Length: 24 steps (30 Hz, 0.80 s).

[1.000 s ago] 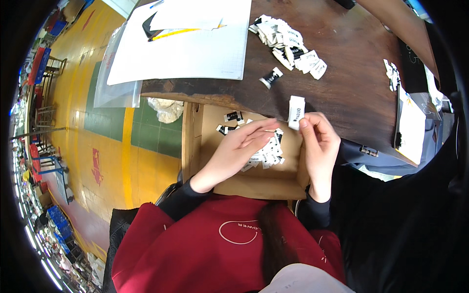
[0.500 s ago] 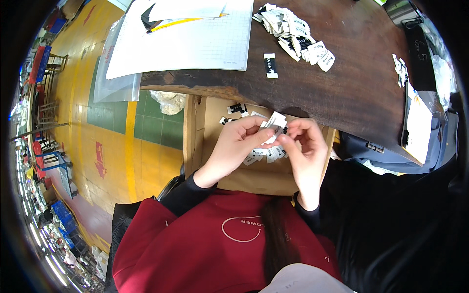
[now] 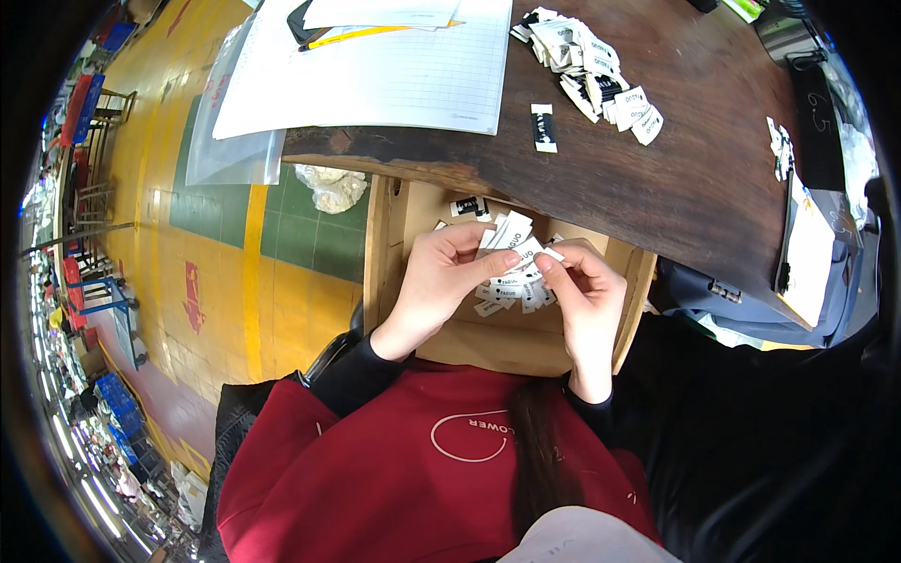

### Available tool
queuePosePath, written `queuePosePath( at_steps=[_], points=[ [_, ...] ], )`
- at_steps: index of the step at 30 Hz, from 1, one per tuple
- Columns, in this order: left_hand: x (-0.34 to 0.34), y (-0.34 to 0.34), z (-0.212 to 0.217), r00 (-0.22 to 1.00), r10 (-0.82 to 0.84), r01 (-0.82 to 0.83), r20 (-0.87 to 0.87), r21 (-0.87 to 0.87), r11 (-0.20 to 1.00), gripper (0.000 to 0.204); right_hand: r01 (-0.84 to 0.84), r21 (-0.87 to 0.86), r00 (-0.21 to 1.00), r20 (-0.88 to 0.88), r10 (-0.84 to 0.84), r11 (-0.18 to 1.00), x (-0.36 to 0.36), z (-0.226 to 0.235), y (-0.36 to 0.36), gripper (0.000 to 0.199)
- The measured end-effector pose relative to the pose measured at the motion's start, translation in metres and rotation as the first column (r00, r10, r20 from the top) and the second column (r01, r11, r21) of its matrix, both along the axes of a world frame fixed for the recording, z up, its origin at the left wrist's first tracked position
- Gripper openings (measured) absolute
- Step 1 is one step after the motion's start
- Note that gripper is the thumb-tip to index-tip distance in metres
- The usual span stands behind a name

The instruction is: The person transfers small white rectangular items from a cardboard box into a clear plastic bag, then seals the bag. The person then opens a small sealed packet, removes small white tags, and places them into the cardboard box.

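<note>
Over an open wooden drawer (image 3: 488, 345), my left hand (image 3: 434, 280) pinches a fanned stack of small white labels (image 3: 513, 229) with dark print between thumb and fingers. My right hand (image 3: 589, 293) is closed at the stack's right side, thumb and fingertips on the end of a white label (image 3: 552, 253). The two hands almost meet. Beneath them, loose white labels (image 3: 511, 293) lie in the drawer, partly covered by my fingers. Farther back in the drawer sits a black-and-white label (image 3: 466, 206).
A heap of labels (image 3: 587, 61) lies on the dark wooden table (image 3: 694, 141), with one black label (image 3: 543, 129) apart from it. Gridded paper (image 3: 413, 94) and a yellow pencil (image 3: 375, 31) are at the left. A clipboard (image 3: 805, 249) overhangs the right edge.
The labels in my left hand are spread wider. My right fingers have closed in on a label at the stack's edge. The whole view has shifted slightly.
</note>
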<state>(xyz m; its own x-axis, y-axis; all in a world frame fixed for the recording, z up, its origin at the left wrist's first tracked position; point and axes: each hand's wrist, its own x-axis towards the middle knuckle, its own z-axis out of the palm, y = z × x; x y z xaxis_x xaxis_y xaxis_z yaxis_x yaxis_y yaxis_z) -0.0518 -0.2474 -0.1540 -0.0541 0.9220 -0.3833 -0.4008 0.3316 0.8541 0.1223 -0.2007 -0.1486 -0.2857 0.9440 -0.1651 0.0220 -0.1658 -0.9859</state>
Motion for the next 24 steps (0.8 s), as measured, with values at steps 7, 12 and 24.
queuePosePath(
  at_steps=[7, 12, 24],
  points=[
    [-0.003, 0.0, 0.002, 1.0, -0.014, 0.012, -0.025, -0.085, 0.996, 0.022, 0.004, -0.078, 1.0, -0.004, -0.004, 0.997, 0.001, -0.002, -0.004, 0.011],
    [-0.016, -0.002, 0.006, 0.996, 0.035, -0.038, -0.084, -0.035, 0.999, 0.021, -0.138, -0.089, 0.982, 0.12, 0.148, 0.986, 0.014, 0.001, 0.005, 0.014],
    [-0.016, -0.006, 0.006, 0.999, 0.035, -0.036, -0.022, -0.031, 0.999, 0.027, -0.053, -0.043, 0.996, 0.075, 0.056, 0.998, 0.014, 0.005, 0.0, 0.005]
  ],
)
